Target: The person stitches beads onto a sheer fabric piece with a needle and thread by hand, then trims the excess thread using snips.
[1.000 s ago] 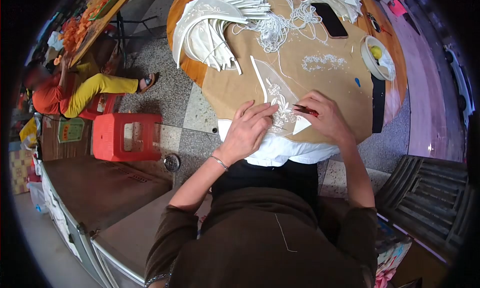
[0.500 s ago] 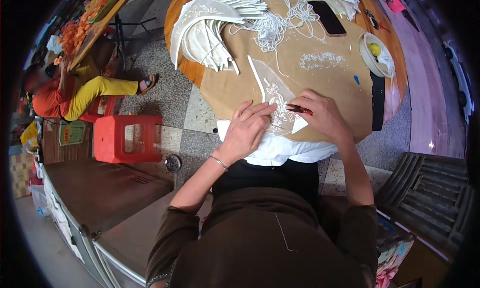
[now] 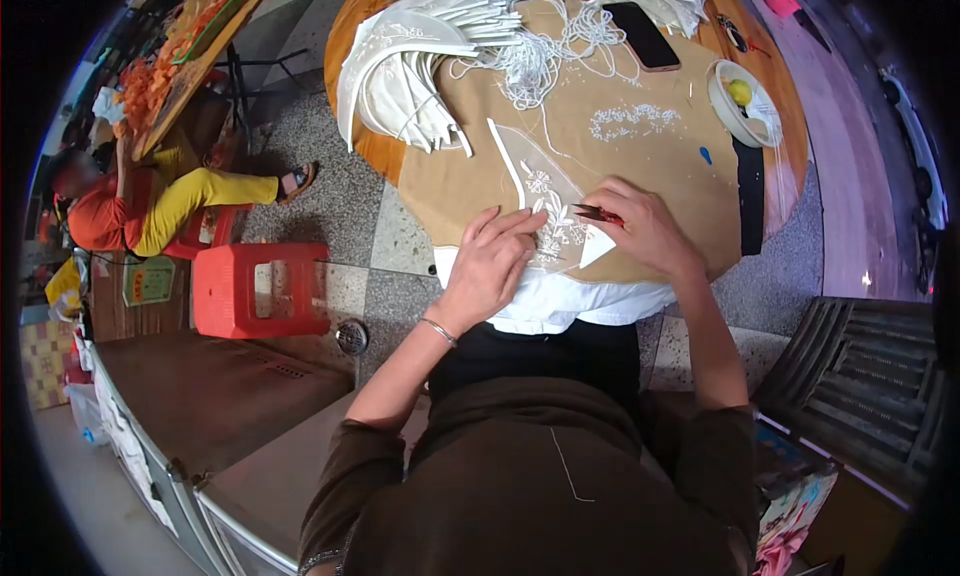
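Observation:
A sheer white piece of fabric point(image 3: 536, 154) with raised floral embroidery point(image 3: 550, 221) lies on the brown-covered table close to my body. My left hand point(image 3: 495, 261) rests flat on its left side, fingers stretched out and fingertips against the embroidery. In my right hand point(image 3: 643, 226) is a pair of thread snips point(image 3: 598, 214) with dark blades and a bit of red. Their tips point left at the embroidered flowers; whether they touch the fabric I cannot tell. A white triangular corner point(image 3: 596, 246) shows beneath the right hand.
Stacked white curved pieces point(image 3: 400, 91) lie at the back left, beside tangled white cord point(image 3: 530, 66). Small white beads point(image 3: 632, 122), a phone point(image 3: 641, 36) and a white bowl point(image 3: 728, 111) sit further right. A red stool point(image 3: 262, 288) and a seated person point(image 3: 165, 201) are at left.
The whole view has shifted slightly. The right hand with the snips and the left hand on the fabric stay nearly in the same places.

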A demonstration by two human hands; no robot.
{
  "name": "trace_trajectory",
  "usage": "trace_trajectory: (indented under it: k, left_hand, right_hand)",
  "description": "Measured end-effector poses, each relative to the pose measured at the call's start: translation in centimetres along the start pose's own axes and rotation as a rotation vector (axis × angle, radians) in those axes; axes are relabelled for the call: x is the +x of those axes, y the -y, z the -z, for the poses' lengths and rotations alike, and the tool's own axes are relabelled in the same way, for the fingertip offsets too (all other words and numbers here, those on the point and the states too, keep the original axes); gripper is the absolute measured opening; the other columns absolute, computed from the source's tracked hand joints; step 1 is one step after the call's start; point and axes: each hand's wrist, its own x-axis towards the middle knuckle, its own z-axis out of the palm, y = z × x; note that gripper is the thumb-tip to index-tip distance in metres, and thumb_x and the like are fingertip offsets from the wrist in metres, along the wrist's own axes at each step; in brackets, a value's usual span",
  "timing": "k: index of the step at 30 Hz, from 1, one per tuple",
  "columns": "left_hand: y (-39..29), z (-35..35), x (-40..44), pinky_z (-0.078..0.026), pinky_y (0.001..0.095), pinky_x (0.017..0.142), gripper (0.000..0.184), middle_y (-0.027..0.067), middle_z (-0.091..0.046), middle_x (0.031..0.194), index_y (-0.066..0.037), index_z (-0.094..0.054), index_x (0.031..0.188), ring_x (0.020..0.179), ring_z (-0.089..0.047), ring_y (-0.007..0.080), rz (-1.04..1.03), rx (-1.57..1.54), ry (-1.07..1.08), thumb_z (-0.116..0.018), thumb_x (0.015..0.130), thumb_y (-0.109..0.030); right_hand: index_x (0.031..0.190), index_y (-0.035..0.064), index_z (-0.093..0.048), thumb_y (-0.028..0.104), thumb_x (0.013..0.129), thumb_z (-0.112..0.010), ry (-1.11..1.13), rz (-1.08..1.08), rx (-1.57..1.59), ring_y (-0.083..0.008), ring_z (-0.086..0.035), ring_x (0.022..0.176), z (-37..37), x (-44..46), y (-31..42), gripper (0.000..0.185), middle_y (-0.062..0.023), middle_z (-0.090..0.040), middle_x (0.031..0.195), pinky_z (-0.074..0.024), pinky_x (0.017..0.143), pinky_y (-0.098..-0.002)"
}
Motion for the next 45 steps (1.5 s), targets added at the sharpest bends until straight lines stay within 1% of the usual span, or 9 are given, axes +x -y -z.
trace_trajectory:
  k: [6, 8, 11, 14, 24, 27, 29, 38, 45]
  left_hand:
    - [0.1, -0.1, -0.1, -0.031, 0.0458, 0.104, 0.014, 0.0083, -0.059, 0.123, -0.005, -0.051, 0.095, 0.117, -0.052, 0.0265, -0.006, 0.005, 0.010, -0.057, 0.083, -0.004]
    - [0.1, -0.1, -0.1, -0.032, 0.0459, 0.104, 0.009, 0.0085, -0.060, 0.124, -0.005, -0.052, 0.093, 0.117, -0.053, 0.0265, 0.001, 0.004, 0.005, -0.056, 0.086, -0.005]
    - [-0.1, -0.1, 0.0, -0.032, 0.0460, 0.103, 0.006, 0.0086, -0.061, 0.124, -0.005, -0.052, 0.092, 0.116, -0.053, 0.0264, 0.015, -0.005, 0.001, -0.056, 0.087, -0.005]
    - [-0.2, 0.0, 0.1, -0.032, 0.0460, 0.103, 0.005, 0.0085, -0.061, 0.124, -0.005, -0.053, 0.091, 0.116, -0.054, 0.0264, 0.025, -0.012, -0.001, -0.055, 0.087, -0.005]
    - [-0.2, -0.1, 0.0, -0.032, 0.0459, 0.103, 0.004, 0.0091, -0.061, 0.123, -0.004, -0.053, 0.090, 0.116, -0.054, 0.0267, 0.031, -0.012, 0.000, -0.055, 0.088, -0.005]
    - [0.1, -0.3, -0.2, -0.032, 0.0455, 0.104, 0.011, 0.0082, -0.061, 0.122, -0.005, -0.052, 0.095, 0.115, -0.053, 0.0262, 0.008, -0.002, 0.002, -0.057, 0.086, -0.005]
    - [0.0, -0.2, -0.1, -0.032, 0.0456, 0.103, 0.005, 0.0091, -0.061, 0.123, -0.004, -0.053, 0.091, 0.116, -0.054, 0.0265, 0.019, -0.008, 0.000, -0.056, 0.087, -0.005]
    - [-0.2, -0.1, 0.1, -0.032, 0.0460, 0.103, 0.003, 0.0095, -0.061, 0.123, -0.004, -0.054, 0.089, 0.115, -0.054, 0.0271, 0.031, -0.017, -0.001, -0.055, 0.087, -0.006]
    - [-0.2, -0.2, 0.1, -0.032, 0.0463, 0.103, 0.003, 0.0096, -0.062, 0.122, -0.004, -0.054, 0.089, 0.115, -0.055, 0.0275, 0.030, -0.024, -0.006, -0.055, 0.087, -0.005]
  right_hand:
    - [0.093, 0.0017, -0.064, 0.010, 0.080, -0.069, -0.025, -0.001, 0.023, -0.0209, -0.059, 0.070, -0.2, 0.0, -0.1, 0.015, -0.0080, -0.058, 0.083, -0.0463, 0.062, -0.0318]
    - [0.092, 0.0026, -0.066, 0.012, 0.080, -0.070, -0.006, -0.060, 0.063, -0.0192, -0.059, 0.068, 0.2, 0.1, 0.8, 0.016, -0.0068, -0.059, 0.083, -0.0466, 0.061, -0.0309]
    - [0.091, 0.0039, -0.068, 0.014, 0.078, -0.072, -0.040, 0.022, 0.026, -0.0174, -0.059, 0.067, -0.1, 0.1, 0.5, 0.017, -0.0056, -0.060, 0.083, -0.0470, 0.060, -0.0290]
    - [0.091, 0.0043, -0.068, 0.014, 0.078, -0.072, -0.025, 0.015, 0.001, -0.0174, -0.060, 0.067, -0.1, 0.1, 0.3, 0.016, -0.0048, -0.060, 0.083, -0.0473, 0.060, -0.0280]
    - [0.089, 0.0025, -0.067, 0.008, 0.075, -0.069, -0.046, -0.011, 0.006, -0.0188, -0.060, 0.066, -0.3, 0.1, 0.9, 0.015, -0.0064, -0.060, 0.080, -0.0466, 0.060, -0.0294]
    - [0.087, 0.0018, -0.066, 0.007, 0.075, -0.068, -0.042, -0.025, 0.016, -0.0195, -0.060, 0.066, -0.3, 0.1, 1.0, 0.014, -0.0071, -0.059, 0.079, -0.0464, 0.060, -0.0301]
    - [0.087, 0.0016, -0.065, 0.006, 0.075, -0.067, -0.042, -0.019, 0.016, -0.0199, -0.059, 0.066, -0.5, 0.2, 0.7, 0.014, -0.0074, -0.059, 0.079, -0.0462, 0.060, -0.0306]
    - [0.088, -0.0006, -0.063, 0.011, 0.080, -0.068, -0.064, -0.055, 0.037, -0.0197, -0.056, 0.064, -0.5, -0.2, 0.1, 0.015, -0.0084, -0.056, 0.077, -0.0448, 0.059, -0.0307]
    - [0.089, -0.0005, -0.064, 0.009, 0.080, -0.068, -0.098, -0.032, 0.044, -0.0183, -0.055, 0.063, -0.7, -0.3, -0.1, 0.014, -0.0084, -0.056, 0.077, -0.0443, 0.058, -0.0300]
